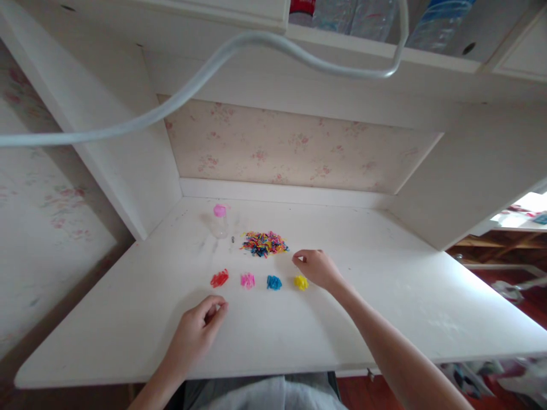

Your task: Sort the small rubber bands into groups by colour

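Note:
A mixed, many-coloured pile of small pieces (264,243) lies on the white desk (384,307). In front of it, from left to right, are a red pile (219,278), a pink pile (248,280), a blue pile (274,282) and a yellow pile (301,282). My left hand (199,327) is just in front of the red pile, thumb and fingertips together; anything between them is too small to make out. Above the yellow pile, near the mixed pile's right end, my right hand (317,267) is pinched; its fingertips show no clear object.
Behind the piles on the left stands a clear jar with a pink lid (220,211), a small dark item (233,240) beside it. A white cable (265,39) crosses the upper view. Plastic bottles (354,17) sit on the shelf above.

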{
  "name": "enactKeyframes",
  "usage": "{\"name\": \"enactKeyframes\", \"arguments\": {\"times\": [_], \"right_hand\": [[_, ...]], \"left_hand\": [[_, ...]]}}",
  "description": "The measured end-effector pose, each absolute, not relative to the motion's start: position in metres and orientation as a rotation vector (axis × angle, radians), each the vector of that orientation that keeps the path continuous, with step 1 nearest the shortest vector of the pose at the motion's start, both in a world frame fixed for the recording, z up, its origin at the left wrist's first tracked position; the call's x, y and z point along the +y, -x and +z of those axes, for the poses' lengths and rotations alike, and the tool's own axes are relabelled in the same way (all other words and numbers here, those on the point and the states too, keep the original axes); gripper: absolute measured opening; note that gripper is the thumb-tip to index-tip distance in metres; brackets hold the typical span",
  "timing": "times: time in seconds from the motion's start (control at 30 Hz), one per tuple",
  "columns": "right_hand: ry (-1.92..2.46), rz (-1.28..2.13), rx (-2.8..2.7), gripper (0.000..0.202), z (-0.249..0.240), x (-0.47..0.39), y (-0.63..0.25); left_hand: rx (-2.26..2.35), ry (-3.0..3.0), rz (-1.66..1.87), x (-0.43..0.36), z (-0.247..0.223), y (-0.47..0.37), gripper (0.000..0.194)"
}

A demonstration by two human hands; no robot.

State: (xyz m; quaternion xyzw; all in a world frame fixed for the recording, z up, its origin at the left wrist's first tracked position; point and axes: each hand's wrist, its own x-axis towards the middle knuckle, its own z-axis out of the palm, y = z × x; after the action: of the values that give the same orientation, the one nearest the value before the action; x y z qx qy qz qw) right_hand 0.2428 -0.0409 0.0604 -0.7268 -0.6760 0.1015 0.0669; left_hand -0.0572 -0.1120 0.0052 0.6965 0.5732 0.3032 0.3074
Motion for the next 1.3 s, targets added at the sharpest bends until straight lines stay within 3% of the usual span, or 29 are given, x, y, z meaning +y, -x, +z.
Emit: {"name": "enactKeyframes", "arguments": {"times": [0.53,1.3], "right_hand": [[2.352,0.235,-2.036,0.035,0.030,0.000,-0.225],[2.223,0.164,-1.804,0.036,0.046,-0.071,-0.280]], "left_hand": [[1.438,-1.974,0.762,-0.111,0.008,0.061,0.028],[1.401,-1.954,0.706,-0.113,0.016,0.057,0.029]]}}
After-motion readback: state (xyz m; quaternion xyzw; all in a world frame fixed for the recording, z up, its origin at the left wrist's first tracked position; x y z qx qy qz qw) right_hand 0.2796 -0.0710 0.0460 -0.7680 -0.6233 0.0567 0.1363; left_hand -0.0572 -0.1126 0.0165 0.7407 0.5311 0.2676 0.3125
